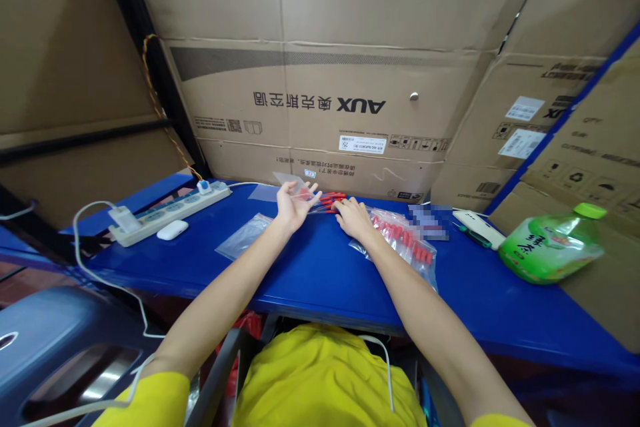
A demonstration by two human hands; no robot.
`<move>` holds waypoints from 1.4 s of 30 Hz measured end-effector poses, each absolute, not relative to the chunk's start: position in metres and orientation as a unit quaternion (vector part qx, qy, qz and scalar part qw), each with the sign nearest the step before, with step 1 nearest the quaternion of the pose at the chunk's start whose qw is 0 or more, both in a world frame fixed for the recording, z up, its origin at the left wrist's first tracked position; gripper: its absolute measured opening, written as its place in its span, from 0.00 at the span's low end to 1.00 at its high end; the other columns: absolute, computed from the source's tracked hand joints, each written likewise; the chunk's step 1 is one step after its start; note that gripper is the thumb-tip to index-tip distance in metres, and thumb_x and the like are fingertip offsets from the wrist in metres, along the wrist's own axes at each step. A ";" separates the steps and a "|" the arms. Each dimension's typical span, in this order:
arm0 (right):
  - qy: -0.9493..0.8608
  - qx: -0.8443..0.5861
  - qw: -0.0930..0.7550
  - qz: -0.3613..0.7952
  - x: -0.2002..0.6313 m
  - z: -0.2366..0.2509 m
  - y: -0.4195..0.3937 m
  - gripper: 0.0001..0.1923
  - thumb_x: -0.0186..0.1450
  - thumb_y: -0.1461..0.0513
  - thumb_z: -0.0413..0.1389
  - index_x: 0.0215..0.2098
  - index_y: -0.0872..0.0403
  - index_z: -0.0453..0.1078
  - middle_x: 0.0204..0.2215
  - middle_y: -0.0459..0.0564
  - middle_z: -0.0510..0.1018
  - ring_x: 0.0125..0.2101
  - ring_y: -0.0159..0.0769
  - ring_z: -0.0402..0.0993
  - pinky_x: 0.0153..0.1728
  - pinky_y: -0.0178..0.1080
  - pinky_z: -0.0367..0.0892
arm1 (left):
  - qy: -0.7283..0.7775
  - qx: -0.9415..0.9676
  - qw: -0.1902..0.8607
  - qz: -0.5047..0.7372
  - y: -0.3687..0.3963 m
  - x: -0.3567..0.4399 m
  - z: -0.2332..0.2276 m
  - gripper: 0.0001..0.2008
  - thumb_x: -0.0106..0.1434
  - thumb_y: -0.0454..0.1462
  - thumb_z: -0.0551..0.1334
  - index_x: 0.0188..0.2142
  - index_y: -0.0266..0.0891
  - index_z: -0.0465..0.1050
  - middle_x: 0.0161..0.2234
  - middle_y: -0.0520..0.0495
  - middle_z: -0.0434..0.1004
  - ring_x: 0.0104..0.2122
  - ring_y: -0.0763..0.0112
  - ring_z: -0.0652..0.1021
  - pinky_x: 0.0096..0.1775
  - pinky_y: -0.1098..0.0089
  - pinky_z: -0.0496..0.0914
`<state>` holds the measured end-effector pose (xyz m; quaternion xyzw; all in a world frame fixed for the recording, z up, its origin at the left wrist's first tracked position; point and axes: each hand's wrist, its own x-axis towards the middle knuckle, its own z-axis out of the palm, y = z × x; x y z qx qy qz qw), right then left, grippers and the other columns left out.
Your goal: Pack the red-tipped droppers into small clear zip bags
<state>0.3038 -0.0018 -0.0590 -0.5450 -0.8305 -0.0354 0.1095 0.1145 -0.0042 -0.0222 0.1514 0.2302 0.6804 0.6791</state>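
One white power strip (170, 210) lies at the left end of the blue table (310, 273), with one white adapter (123, 218) plugged into its near end and a small blue-topped plug at its far end. One white oval case (173, 229) sits just in front of the strip. One empty clear bag (245, 235) lies flat beside the left forearm; a second clear bag (264, 193) lies farther back, near the cardboard wall (325, 113).

The left hand (294, 203) is raised palm up, fingers spread and loosely curled, holding one small clear bag (300, 185) against its fingertips. Between the two hands lies one loose cluster of red connectors (331, 201) on the table; the exact count cannot be told. The right hand (353, 217) rests palm down, fingers bent, its fingertips touching the near end of that cluster; whether it grips any piece cannot be told.

One filled clear bag of red connectors (407, 240) lies just right of the right wrist, partly under the forearm. Past it sits one blurred patch, then one white device (477, 227) with a dark green edge, and one green bottle (550, 247) lying on its side with a green cap, well apart from both hands at the table's right end.
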 end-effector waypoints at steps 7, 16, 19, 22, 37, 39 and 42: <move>-0.834 -0.503 0.226 0.012 0.304 -0.061 0.007 0.10 0.67 0.68 0.58 0.45 0.50 0.75 0.47 0.53 0.83 0.52 0.47 0.72 0.52 0.47 0.66 | 0.225 0.139 0.671 0.692 0.000 0.108 -0.021 0.12 0.67 0.39 0.57 0.48 0.41 0.70 0.58 0.36 0.73 0.65 0.50 0.74 0.63 0.49 0.72; -0.741 -0.429 0.516 0.037 0.311 -0.037 -0.012 0.08 0.70 0.60 0.53 0.41 0.51 0.74 0.37 0.50 0.80 0.37 0.40 0.76 0.45 0.41 0.71 | 0.217 0.101 0.666 0.707 0.007 0.102 -0.023 0.21 0.69 0.41 0.56 0.60 0.39 0.66 0.58 0.33 0.71 0.66 0.50 0.73 0.63 0.50 0.72; -0.745 -0.395 0.537 0.028 0.299 -0.031 -0.029 0.10 0.72 0.58 0.53 0.43 0.50 0.75 0.37 0.50 0.80 0.37 0.39 0.77 0.44 0.41 0.73 | 0.216 0.098 0.666 0.708 0.007 0.103 -0.024 0.21 0.70 0.41 0.55 0.60 0.39 0.66 0.57 0.33 0.71 0.64 0.50 0.75 0.61 0.50 0.74; -0.782 -0.363 0.506 0.023 0.284 -0.032 -0.042 0.10 0.73 0.57 0.53 0.44 0.49 0.76 0.39 0.51 0.82 0.40 0.41 0.78 0.47 0.43 0.74 | 0.210 0.097 0.678 0.697 0.006 0.104 -0.024 0.22 0.71 0.43 0.54 0.60 0.36 0.66 0.56 0.31 0.72 0.61 0.51 0.77 0.58 0.52 0.77; -0.817 -0.362 0.449 0.007 0.267 -0.042 -0.048 0.13 0.75 0.58 0.52 0.50 0.48 0.77 0.44 0.50 0.85 0.43 0.40 0.82 0.52 0.42 0.73 | 0.201 0.111 0.698 0.678 -0.002 0.112 -0.022 0.24 0.70 0.44 0.54 0.58 0.31 0.69 0.52 0.28 0.79 0.55 0.49 0.81 0.54 0.51 0.79; -0.810 -0.382 0.443 0.033 0.262 -0.046 -0.045 0.11 0.74 0.58 0.55 0.51 0.48 0.76 0.45 0.49 0.85 0.40 0.39 0.83 0.49 0.40 0.73 | 0.209 0.146 0.709 0.657 -0.005 0.118 -0.024 0.23 0.69 0.44 0.54 0.57 0.31 0.71 0.52 0.27 0.81 0.55 0.46 0.81 0.56 0.48 0.77; -0.770 -0.437 0.460 0.072 0.258 -0.051 -0.040 0.07 0.72 0.58 0.59 0.47 0.47 0.76 0.40 0.45 0.86 0.35 0.38 0.83 0.43 0.38 0.74 | 0.221 0.184 0.715 0.637 -0.011 0.128 -0.026 0.23 0.67 0.42 0.54 0.55 0.31 0.74 0.52 0.28 0.82 0.56 0.44 0.81 0.60 0.44 0.73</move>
